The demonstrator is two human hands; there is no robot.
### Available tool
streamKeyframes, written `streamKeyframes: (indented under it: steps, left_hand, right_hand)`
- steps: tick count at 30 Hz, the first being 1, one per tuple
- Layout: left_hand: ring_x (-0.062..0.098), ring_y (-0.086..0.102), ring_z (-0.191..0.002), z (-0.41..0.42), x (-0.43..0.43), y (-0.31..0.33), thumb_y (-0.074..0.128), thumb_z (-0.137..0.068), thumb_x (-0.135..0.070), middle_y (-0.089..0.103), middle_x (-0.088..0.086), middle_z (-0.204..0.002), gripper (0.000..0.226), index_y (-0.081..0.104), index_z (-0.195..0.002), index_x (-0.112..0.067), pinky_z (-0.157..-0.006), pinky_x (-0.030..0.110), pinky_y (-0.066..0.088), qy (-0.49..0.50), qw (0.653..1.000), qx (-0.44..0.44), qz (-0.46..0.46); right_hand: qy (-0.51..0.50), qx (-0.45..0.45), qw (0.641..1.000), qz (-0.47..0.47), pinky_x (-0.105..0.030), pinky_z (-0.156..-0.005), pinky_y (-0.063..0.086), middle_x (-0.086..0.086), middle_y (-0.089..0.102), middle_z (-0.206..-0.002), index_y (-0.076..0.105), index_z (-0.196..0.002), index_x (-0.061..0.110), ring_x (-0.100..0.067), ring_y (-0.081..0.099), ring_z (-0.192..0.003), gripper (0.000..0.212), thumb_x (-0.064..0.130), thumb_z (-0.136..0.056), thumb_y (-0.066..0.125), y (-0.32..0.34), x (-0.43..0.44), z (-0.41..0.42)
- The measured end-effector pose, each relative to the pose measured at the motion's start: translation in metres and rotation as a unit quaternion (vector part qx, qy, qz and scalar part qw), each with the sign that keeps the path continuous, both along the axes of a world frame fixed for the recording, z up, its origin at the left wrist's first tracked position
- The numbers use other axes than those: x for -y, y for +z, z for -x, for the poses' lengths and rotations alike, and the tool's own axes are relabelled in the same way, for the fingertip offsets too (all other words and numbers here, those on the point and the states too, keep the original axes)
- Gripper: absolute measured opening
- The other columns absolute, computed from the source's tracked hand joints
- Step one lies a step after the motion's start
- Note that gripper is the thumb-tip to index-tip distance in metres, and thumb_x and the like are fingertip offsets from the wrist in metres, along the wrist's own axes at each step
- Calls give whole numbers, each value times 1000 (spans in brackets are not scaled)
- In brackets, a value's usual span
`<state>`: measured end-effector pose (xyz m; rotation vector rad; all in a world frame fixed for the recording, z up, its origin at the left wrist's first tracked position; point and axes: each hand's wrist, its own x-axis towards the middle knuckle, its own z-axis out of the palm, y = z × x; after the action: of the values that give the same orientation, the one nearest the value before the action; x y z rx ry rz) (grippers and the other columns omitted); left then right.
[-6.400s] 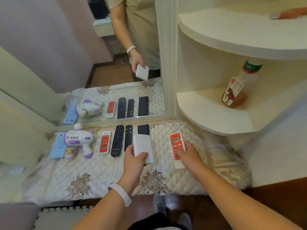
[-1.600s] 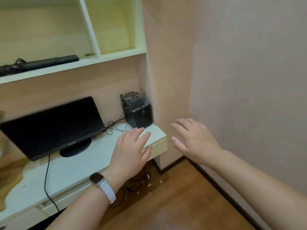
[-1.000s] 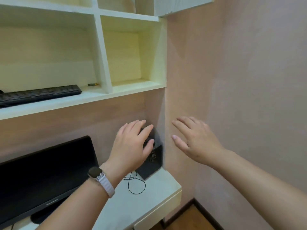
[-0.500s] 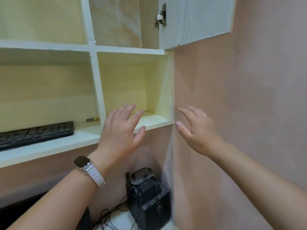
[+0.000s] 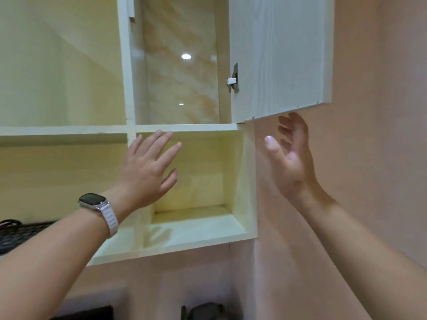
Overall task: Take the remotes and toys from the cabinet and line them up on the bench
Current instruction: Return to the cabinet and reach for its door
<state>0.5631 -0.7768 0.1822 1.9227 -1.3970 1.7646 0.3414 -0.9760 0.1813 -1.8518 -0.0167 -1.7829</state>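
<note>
Two empty hands, left hand (image 5: 147,174) spread flat before the cubby (image 5: 208,181), right hand (image 5: 288,162) relaxed just under the cabinet door (image 5: 277,54), perhaps touching.

One head-worn wide-angle camera, standing close to a wall cabinet (image 5: 126,65), faces forward and tilts upward, so the shelves are seen from slightly below. Both forearms enter from the near bottom corners, with the left hand (image 5: 147,172) at centre frame and the right hand (image 5: 291,162) to its right, just under the swung-out cabinet door (image 5: 277,54) at upper right. An open cubby (image 5: 203,229) fills the middle. A keyboard (image 5: 13,234) is cropped at the left edge and a dark speaker (image 5: 205,311) at the bottom edge. The pink wall (image 5: 374,158) takes the right side.
</note>
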Motion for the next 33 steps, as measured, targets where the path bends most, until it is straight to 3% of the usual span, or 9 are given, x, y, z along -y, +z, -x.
streamKeyframes:
  steps: [5, 10, 14, 17, 19, 23, 27, 33]
  left_hand:
    - [33, 35, -140, -16, -4, 5, 49, -86, -40, 40, 16, -150, 57, 54, -136, -13, -111, 55, 27, 56, 997, 44, -36]
    - [29, 31, -142, -26, -3, 5, 56, -82, -37, 39, 14, -151, 57, 57, -134, -15, -112, 56, 25, 65, 995, 70, -32]
    - [28, 32, -142, -30, -2, 5, 58, -79, -36, 40, 13, -151, 57, 59, -132, -15, -113, 55, 24, 45, 996, 80, -22]
    - [27, 31, -143, -33, -2, 4, 57, -79, -36, 39, 12, -151, 57, 58, -133, -15, -114, 55, 22, 31, 996, 78, -20]
    - [27, 32, -142, -35, -2, 4, 56, -80, -35, 40, 12, -151, 56, 60, -132, -15, -114, 55, 23, 16, 997, 78, -13]
    - [26, 35, -141, -35, -1, 2, 59, -79, -31, 42, 11, -150, 52, 62, -129, -15, -114, 52, 23, -14, 997, 74, 7]
    - [27, 36, -140, -36, 0, 2, 60, -80, -32, 42, 11, -149, 51, 62, -128, -16, -113, 54, 26, -22, 997, 75, 14]
    - [28, 41, -137, -41, 5, 2, 63, -79, -30, 49, 12, -143, 45, 68, -120, -13, -110, 55, 29, -71, 993, 87, 38]
  right_hand:
    - [48, 55, 995, 72, -26, -105, 38, 21, 42, -124, 34, -121, 42, 0, 46, -122, 44, 41, -81, 52, 14, -3, -9]
    - [71, 91, 987, 114, -25, -103, 38, 9, 42, -125, 32, -123, 35, -4, 47, -119, 47, 30, -82, 54, 18, -2, -28]
    - [62, 107, 981, 150, -40, -105, 40, 5, 40, -126, 29, -129, 33, -19, 46, -121, 53, 26, -83, 53, 20, -3, -48]
    - [14, 97, 979, 176, -54, -106, 37, -10, 37, -137, 27, -139, 5, -33, 40, -129, 63, 27, -86, 52, 21, -3, -67]
    - [-42, 90, 973, 211, -56, -108, 34, -23, 33, -141, 23, -142, -6, -38, 35, -132, 69, 29, -89, 52, 21, -7, -79]
    - [-127, 55, 953, 270, -47, -117, 22, -16, 25, -152, 18, -149, 13, -30, 24, -143, 70, 41, -93, 49, 25, -21, -105]
    - [-166, 69, 948, 263, -52, -115, 23, -20, 28, -151, 19, -148, 18, -34, 26, -141, 68, 43, -93, 49, 25, -25, -123]
    - [-291, -9, 913, 287, -55, -116, 19, 0, 12, -150, 14, -150, 30, -32, 17, -141, 73, 50, -89, 50, 28, -20, -147]
